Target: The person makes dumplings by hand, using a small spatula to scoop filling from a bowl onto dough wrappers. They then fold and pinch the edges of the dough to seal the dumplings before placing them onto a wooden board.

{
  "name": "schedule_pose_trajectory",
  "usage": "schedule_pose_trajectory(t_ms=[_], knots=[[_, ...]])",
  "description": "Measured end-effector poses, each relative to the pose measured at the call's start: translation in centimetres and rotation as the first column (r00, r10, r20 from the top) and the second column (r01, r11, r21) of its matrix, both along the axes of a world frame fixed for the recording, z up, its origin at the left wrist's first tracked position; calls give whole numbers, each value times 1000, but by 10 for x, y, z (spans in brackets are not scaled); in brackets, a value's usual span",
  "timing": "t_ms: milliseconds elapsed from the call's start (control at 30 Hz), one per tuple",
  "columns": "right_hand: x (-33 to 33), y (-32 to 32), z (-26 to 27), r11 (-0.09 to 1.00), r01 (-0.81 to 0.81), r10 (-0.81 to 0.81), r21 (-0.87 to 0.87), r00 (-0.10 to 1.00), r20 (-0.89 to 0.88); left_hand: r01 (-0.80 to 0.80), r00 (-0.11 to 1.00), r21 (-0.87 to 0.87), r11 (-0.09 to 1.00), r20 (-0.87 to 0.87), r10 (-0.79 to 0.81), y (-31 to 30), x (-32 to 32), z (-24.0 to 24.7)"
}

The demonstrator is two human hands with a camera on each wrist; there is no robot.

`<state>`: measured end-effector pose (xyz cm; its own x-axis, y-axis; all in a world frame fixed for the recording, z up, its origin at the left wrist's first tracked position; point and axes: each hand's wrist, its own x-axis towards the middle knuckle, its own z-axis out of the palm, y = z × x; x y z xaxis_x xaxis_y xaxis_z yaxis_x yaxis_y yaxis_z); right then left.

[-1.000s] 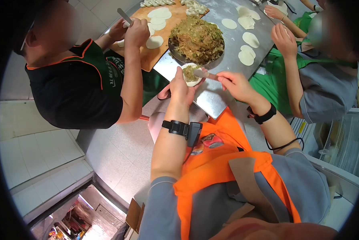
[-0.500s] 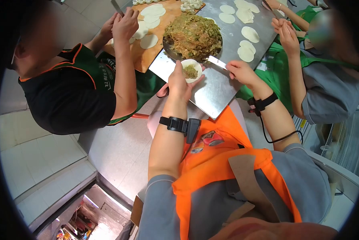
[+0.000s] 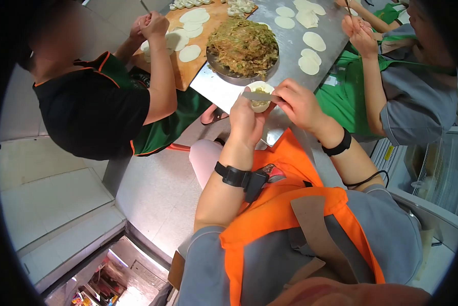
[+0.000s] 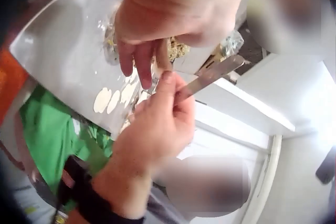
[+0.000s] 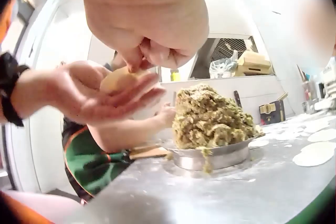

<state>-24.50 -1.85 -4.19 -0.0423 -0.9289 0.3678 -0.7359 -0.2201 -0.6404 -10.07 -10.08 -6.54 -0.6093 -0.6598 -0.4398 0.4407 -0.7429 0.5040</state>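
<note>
Near the table corner my left hand (image 3: 243, 120) cradles a round dumpling wrapper (image 3: 262, 86) with green filling in it. In the right wrist view the wrapper (image 5: 116, 80) is cupped over the left fingers, its side bent up. My right hand (image 3: 301, 106) grips a flat metal spatula (image 3: 255, 96), whose blade crosses over the wrapper in the head view. The right fingertips are right at the wrapper's rim. In the left wrist view the spatula (image 4: 216, 76) sticks out from the right fist, while the left palm hides the wrapper.
A tall mound of green filling (image 3: 243, 46) fills a round metal pan (image 5: 210, 160) just beyond my hands. Loose wrappers (image 3: 310, 61) lie on the steel table, others on a wooden board (image 3: 185, 74) with folded dumplings. People work close on the left and right.
The spatula went from the wrapper out to the right, then came back over it. Both hands are now closer together, with the left shifted right and the wrapper cupped more.
</note>
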Motion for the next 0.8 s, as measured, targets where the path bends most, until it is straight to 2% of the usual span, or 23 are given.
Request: schedule_pose_trajectory(t_ms=[33, 133, 200, 233, 267, 400, 433, 500, 600, 700, 800], knots=[[2, 1, 4, 1000, -4, 5, -8, 999, 36, 15, 996, -102, 995, 94, -5, 6, 1, 9], [4, 5, 12, 999, -4, 10, -40, 988, 153, 180, 972, -343, 922, 209, -112, 22, 12, 18], [7, 6, 16, 997, 7, 13, -81, 969, 247, 227, 956, -468, 854, 275, -104, 32, 15, 19], [8, 9, 21, 999, -1, 12, -45, 968, 252, 257, 945, -525, 811, 314, -97, 37, 19, 19], [9, 12, 27, 1000, -9, 11, -8, 967, 256, 289, 932, -576, 765, 352, -87, 41, 21, 20], [21, 23, 43, 998, 3, -22, 61, 947, 320, 259, 944, -668, 698, 327, -38, 51, 35, 47], [24, 25, 42, 997, -6, -33, 78, 868, 495, 226, 945, -731, 643, 326, 39, 55, 37, 47], [33, 26, 39, 994, -34, -61, 104, 617, 784, 169, 933, -841, 514, 304, 190, 63, 40, 47], [34, 33, 55, 982, -144, -15, 124, 591, 807, 134, 959, -686, 715, 272, 82, 69, 48, 65], [30, 37, 53, 959, -190, -53, 209, 606, 794, -22, 990, -658, 752, 88, 106, 79, 50, 80], [40, 40, 56, 988, -98, -20, 118, 681, 732, -16, 988, -655, 755, 108, 114, 82, 49, 88]])
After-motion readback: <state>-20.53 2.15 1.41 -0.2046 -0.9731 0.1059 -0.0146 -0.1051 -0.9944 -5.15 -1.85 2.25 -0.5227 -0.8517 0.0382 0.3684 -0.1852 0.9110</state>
